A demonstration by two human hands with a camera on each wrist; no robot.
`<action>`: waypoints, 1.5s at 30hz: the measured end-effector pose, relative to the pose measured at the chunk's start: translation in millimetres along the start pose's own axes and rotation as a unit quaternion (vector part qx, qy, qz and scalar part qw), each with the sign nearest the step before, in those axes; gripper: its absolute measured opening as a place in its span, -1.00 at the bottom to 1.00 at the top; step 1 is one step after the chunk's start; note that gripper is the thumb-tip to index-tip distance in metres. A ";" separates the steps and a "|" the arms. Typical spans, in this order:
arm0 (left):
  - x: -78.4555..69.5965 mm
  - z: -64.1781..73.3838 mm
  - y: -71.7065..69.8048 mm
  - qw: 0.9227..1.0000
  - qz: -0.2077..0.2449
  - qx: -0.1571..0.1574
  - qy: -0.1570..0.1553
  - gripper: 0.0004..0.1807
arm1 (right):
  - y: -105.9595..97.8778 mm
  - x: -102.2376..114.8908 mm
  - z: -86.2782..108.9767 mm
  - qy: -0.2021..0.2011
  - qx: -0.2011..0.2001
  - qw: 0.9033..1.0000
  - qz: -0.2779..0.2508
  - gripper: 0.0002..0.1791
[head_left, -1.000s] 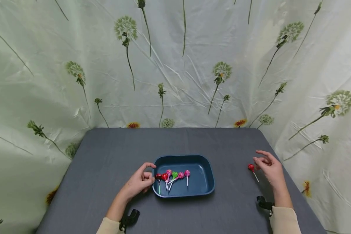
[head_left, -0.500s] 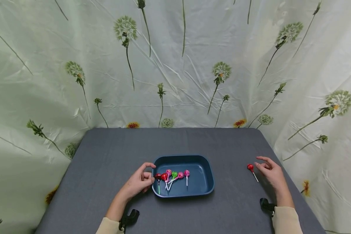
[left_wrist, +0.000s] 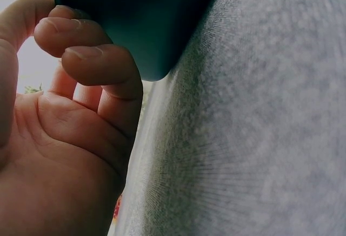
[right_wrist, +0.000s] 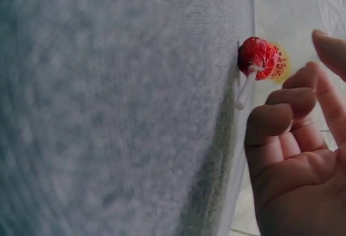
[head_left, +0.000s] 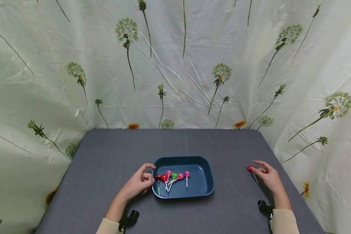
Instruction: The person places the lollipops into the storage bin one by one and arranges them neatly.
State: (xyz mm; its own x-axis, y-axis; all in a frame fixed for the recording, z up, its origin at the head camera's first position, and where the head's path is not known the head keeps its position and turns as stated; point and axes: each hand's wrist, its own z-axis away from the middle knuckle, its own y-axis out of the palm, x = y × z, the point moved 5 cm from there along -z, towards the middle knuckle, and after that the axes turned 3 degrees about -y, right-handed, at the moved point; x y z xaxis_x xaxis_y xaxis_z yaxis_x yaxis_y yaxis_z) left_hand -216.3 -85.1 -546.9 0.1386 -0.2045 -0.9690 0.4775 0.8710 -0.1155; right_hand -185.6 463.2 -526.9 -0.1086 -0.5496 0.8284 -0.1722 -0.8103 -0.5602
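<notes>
In the head view my left hand point(head_left: 138, 182) grips the left rim of a dark blue rectangular tray point(head_left: 203, 178). The left wrist view has its bent fingers point(left_wrist: 100, 63) against the tray wall point(left_wrist: 146, 35). Several wrapped lollipops lie in the tray's left and middle part, among them a green lollipop point(head_left: 174, 175), a red lollipop point(head_left: 164, 177) and a pink lollipop point(head_left: 187, 174). Far to the right, a single red lollipop point(right_wrist: 258, 57) lies on the table with its white stick toward me. My right hand point(head_left: 269, 178) hovers right beside it, fingers loosely bent and holding nothing.
A grey cloth covers the table point(head_left: 120, 146). Behind it and at both sides hangs a pale curtain point(head_left: 175, 74) printed with dandelions. Each wrist wears a black camera mount, such as the right camera mount point(head_left: 264, 208).
My right hand first drew back a little, then came down and left until its fingers overlap the lone red lollipop in the head view. The left hand and tray stay put.
</notes>
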 end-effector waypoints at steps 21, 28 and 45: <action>-1.5 2.1 2.7 1.000 0.014 0.010 0.015 -0.45 | 9.8 -3.1 -8.4 0.032 0.024 0.995 0.092 -0.44; -3.4 3.4 2.6 1.000 0.016 0.011 0.018 -0.44 | 11.6 -3.5 -11.4 0.044 0.021 0.992 0.118 -0.48; -1.2 0.8 2.1 1.000 0.008 0.012 0.019 -0.45 | 12.6 -0.5 -8.2 0.029 0.013 0.993 0.110 -0.52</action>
State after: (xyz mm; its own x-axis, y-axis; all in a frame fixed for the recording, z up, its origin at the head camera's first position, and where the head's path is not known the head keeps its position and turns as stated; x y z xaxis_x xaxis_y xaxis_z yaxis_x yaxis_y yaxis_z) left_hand -214.8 -83.4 -545.9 0.1142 -0.1735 -0.9782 0.4967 0.8627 -0.0950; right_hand -195.7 454.9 -534.3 -0.1965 -0.7026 0.6839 -0.1128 -0.6767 -0.7276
